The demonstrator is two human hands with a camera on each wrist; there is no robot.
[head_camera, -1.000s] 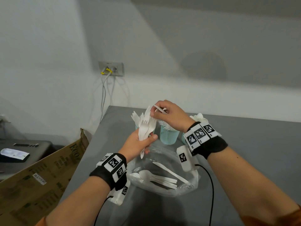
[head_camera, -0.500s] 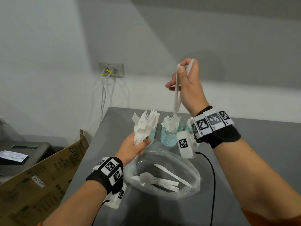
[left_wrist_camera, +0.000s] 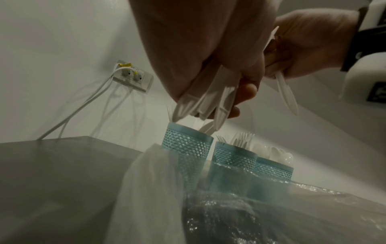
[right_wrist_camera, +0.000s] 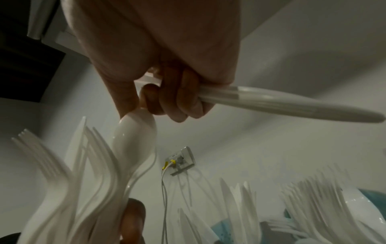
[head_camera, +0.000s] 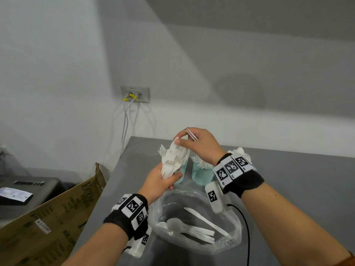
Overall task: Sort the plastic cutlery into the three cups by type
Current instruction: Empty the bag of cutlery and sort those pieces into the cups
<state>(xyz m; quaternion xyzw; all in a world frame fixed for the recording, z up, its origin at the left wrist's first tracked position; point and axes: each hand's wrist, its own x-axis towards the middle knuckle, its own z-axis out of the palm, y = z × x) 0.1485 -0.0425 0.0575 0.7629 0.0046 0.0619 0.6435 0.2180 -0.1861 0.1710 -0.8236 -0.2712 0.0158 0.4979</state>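
Dropped back down from up against the wall to the bundle, with the right hand (head_camera: 199, 144) now meeting the left hand (head_camera: 159, 181) above the cups. Seen from the right wrist, gripping a knife (right_wrist_camera: 292, 105) under the curled outer fingers, blade pointing away to the side, while pinching the bowl of a spoon (right_wrist_camera: 135, 132) between thumb and forefinger. Closed below round the handles of a mixed fan of forks, knives and spoons (head_camera: 172, 160), heads up, handle ends poking out beneath the palm just over the left cup (left_wrist_camera: 188, 148). Beside that, standing in a row on the worktop (head_camera: 288, 179): the middle cup (left_wrist_camera: 234, 158) bristling with forks and the right cup (left_wrist_camera: 273, 170) holding spoon bowls; what look like knife blades in the left one. So no drop made on that lift, apparently: knife kept in hand and a second piece, of another type, now being drawn. Calls for two separate releases, knife to the left cup and spoon to the right, without letting either slip into the wrong one. Nearer the body, an open clear plastic bag (head_camera: 233, 230) with a few spoons and a knife (head_camera: 192, 227) lying inside, unsorted. Well along, but not finished.
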